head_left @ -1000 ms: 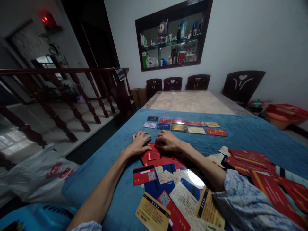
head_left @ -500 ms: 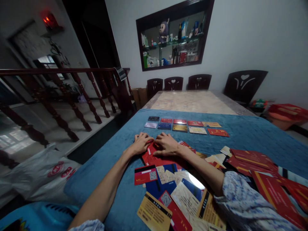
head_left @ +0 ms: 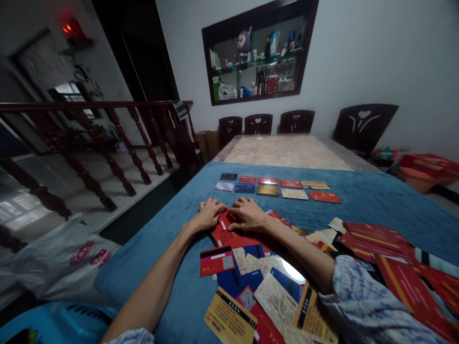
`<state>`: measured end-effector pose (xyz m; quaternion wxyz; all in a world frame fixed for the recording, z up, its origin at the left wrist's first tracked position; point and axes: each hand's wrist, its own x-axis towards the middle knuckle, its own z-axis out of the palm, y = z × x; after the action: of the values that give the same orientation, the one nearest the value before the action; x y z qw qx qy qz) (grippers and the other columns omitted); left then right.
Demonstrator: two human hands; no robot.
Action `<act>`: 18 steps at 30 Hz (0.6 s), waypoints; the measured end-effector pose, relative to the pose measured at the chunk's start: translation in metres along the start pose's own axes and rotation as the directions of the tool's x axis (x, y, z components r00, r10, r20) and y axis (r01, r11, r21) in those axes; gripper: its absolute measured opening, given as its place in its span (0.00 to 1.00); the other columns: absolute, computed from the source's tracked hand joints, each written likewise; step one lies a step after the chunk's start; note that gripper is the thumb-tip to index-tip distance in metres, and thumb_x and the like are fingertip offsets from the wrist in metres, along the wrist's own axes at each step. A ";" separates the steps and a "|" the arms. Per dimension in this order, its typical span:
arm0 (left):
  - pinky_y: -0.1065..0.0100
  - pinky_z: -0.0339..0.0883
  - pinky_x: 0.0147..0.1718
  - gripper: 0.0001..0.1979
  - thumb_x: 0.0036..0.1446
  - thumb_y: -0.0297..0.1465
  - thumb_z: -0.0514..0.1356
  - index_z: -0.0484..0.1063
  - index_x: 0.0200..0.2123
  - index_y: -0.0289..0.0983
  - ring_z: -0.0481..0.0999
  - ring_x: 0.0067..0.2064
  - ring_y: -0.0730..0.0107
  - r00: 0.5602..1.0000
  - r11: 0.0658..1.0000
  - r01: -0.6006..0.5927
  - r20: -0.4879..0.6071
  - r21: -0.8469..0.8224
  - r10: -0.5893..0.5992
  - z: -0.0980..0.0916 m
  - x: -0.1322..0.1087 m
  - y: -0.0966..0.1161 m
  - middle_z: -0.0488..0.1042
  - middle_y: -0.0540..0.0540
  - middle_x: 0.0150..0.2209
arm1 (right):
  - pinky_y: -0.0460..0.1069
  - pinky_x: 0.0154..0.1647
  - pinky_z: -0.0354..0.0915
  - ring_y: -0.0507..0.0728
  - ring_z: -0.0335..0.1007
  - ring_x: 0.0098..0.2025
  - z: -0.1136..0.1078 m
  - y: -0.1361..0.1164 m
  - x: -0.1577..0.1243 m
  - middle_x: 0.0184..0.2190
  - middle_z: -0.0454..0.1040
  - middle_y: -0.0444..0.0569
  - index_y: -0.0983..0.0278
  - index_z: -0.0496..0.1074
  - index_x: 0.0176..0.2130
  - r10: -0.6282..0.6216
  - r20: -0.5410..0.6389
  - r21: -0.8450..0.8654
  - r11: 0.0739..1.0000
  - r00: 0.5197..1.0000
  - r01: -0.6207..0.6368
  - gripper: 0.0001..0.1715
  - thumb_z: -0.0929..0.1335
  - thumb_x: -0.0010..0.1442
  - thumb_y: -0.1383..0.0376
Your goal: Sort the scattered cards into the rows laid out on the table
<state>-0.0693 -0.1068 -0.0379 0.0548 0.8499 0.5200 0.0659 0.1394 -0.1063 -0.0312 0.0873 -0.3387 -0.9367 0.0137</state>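
My left hand and my right hand are close together over the table, fingers curled around the edges of a red card. Their fingertips are partly hidden. More red cards lie beneath and just in front of my hands. Beyond them, two neat rows of cards include a gold card, a blue card and a black card. Nearer to me, a loose, overlapping spread holds a gold card with a black stripe, a red card with a square code and several others.
A blue cloth covers the near part of the table. To the right lies a heap of large red cards or envelopes. Dark chairs stand behind the table. White plastic bags sit at the left, below a wooden railing.
My left hand has shifted very slightly left, and a bit more of the red between my hands shows. The rows and the loose cards stay where they were.
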 end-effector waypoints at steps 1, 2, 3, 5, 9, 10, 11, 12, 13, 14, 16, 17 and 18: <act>0.51 0.56 0.52 0.16 0.65 0.29 0.51 0.74 0.50 0.44 0.64 0.50 0.56 1.000 1.000 0.008 0.000 -0.005 -0.008 0.000 0.000 0.000 0.70 0.42 0.45 | 0.55 0.45 0.56 0.64 0.62 0.50 0.000 0.001 0.000 0.45 0.74 0.57 0.61 0.75 0.50 0.002 -0.001 0.009 1.000 1.000 -0.002 0.35 0.66 0.58 0.38; 0.51 0.56 0.52 0.16 0.65 0.28 0.51 0.74 0.51 0.43 0.64 0.50 0.56 1.000 1.000 0.015 -0.001 -0.014 -0.015 0.000 0.000 -0.001 0.71 0.42 0.45 | 0.54 0.45 0.56 0.64 0.62 0.50 0.000 0.002 0.000 0.45 0.74 0.56 0.61 0.75 0.51 0.006 -0.002 0.019 1.000 1.000 -0.006 0.35 0.66 0.58 0.38; 0.52 0.56 0.52 0.17 0.64 0.28 0.51 0.73 0.52 0.43 0.64 0.50 0.56 1.000 0.999 0.021 -0.003 -0.025 -0.021 0.000 -0.001 -0.002 0.71 0.42 0.45 | 0.54 0.44 0.55 0.64 0.63 0.49 0.000 0.002 0.000 0.45 0.75 0.56 0.61 0.74 0.51 0.012 -0.006 0.029 1.000 1.000 -0.011 0.35 0.67 0.58 0.39; 0.52 0.57 0.53 0.17 0.64 0.27 0.52 0.72 0.53 0.42 0.65 0.50 0.58 0.999 0.998 0.032 -0.009 -0.051 -0.033 0.000 -0.001 -0.003 0.72 0.43 0.46 | 0.53 0.43 0.55 0.64 0.64 0.49 0.000 0.003 -0.001 0.45 0.75 0.56 0.61 0.74 0.52 0.017 -0.011 0.051 0.999 1.000 -0.016 0.35 0.68 0.57 0.40; 0.51 0.57 0.55 0.18 0.63 0.28 0.51 0.71 0.53 0.42 0.66 0.51 0.57 0.999 0.996 0.037 -0.023 -0.084 -0.039 0.001 -0.002 -0.006 0.73 0.43 0.49 | 0.54 0.44 0.57 0.64 0.65 0.49 0.000 0.004 -0.002 0.45 0.76 0.55 0.61 0.73 0.54 0.022 -0.028 0.100 0.995 0.999 -0.020 0.34 0.72 0.56 0.45; 0.51 0.57 0.55 0.18 0.63 0.28 0.51 0.71 0.53 0.42 0.67 0.51 0.57 0.999 0.995 0.040 -0.026 -0.086 -0.043 0.001 -0.003 -0.006 0.73 0.43 0.49 | 0.54 0.44 0.57 0.64 0.65 0.50 0.000 0.005 -0.002 0.46 0.76 0.56 0.61 0.72 0.55 0.025 -0.034 0.114 0.993 0.999 -0.021 0.34 0.72 0.56 0.46; 0.51 0.58 0.55 0.18 0.63 0.28 0.51 0.71 0.53 0.42 0.67 0.51 0.57 0.999 0.995 0.044 -0.027 -0.087 -0.046 0.001 -0.003 -0.007 0.73 0.43 0.49 | 0.55 0.45 0.57 0.64 0.65 0.50 0.000 0.006 -0.002 0.47 0.76 0.56 0.61 0.72 0.56 0.028 -0.040 0.128 0.991 0.999 -0.022 0.34 0.72 0.57 0.46; 0.51 0.58 0.55 0.18 0.62 0.27 0.51 0.71 0.53 0.42 0.68 0.51 0.57 0.998 0.995 0.045 -0.030 -0.087 -0.048 0.002 -0.003 -0.007 0.73 0.43 0.49 | 0.55 0.45 0.58 0.65 0.65 0.50 0.001 0.007 -0.002 0.47 0.76 0.56 0.61 0.71 0.56 0.031 -0.045 0.144 0.989 0.999 -0.024 0.34 0.73 0.57 0.47; 0.51 0.58 0.55 0.18 0.62 0.27 0.51 0.71 0.54 0.42 0.68 0.52 0.57 0.998 0.995 0.044 -0.034 -0.088 -0.047 0.002 -0.003 -0.008 0.73 0.43 0.49 | 0.56 0.45 0.58 0.65 0.65 0.51 0.002 0.008 -0.002 0.48 0.76 0.56 0.61 0.71 0.57 0.036 -0.047 0.160 0.987 0.998 -0.028 0.35 0.73 0.57 0.47; 0.52 0.58 0.55 0.19 0.62 0.27 0.52 0.71 0.54 0.42 0.68 0.52 0.57 0.998 0.995 0.042 -0.038 -0.089 -0.045 0.003 -0.002 -0.008 0.73 0.43 0.49 | 0.56 0.46 0.59 0.65 0.65 0.51 0.003 0.009 -0.002 0.48 0.76 0.56 0.61 0.70 0.57 0.041 -0.048 0.176 0.984 0.998 -0.032 0.35 0.73 0.56 0.47; 0.52 0.58 0.56 0.19 0.61 0.26 0.52 0.70 0.54 0.42 0.68 0.52 0.57 0.998 0.995 0.037 -0.045 -0.097 -0.042 0.003 -0.002 -0.009 0.73 0.43 0.50 | 0.56 0.46 0.60 0.65 0.65 0.52 0.004 0.011 -0.002 0.48 0.76 0.57 0.61 0.70 0.58 0.050 -0.046 0.202 0.978 0.998 -0.040 0.36 0.73 0.56 0.48; 0.51 0.58 0.56 0.19 0.61 0.26 0.52 0.70 0.54 0.42 0.68 0.52 0.57 0.998 0.994 0.040 -0.043 -0.103 -0.045 0.003 -0.002 -0.009 0.73 0.43 0.50 | 0.56 0.46 0.60 0.65 0.65 0.52 0.005 0.012 -0.002 0.48 0.76 0.57 0.61 0.70 0.58 0.053 -0.045 0.212 0.976 0.998 -0.043 0.36 0.74 0.56 0.49; 0.51 0.58 0.57 0.20 0.61 0.26 0.52 0.71 0.54 0.42 0.68 0.53 0.57 0.998 0.993 0.046 -0.041 -0.109 -0.051 0.003 -0.003 -0.009 0.73 0.43 0.51 | 0.56 0.46 0.60 0.65 0.65 0.52 0.006 0.013 -0.002 0.48 0.76 0.57 0.62 0.70 0.58 0.055 -0.044 0.219 0.975 0.997 -0.045 0.36 0.74 0.56 0.49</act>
<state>-0.0775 -0.1054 -0.0424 0.0911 0.8311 0.5372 0.1112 0.1482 -0.0971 -0.0381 0.1470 -0.3508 -0.9183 0.1102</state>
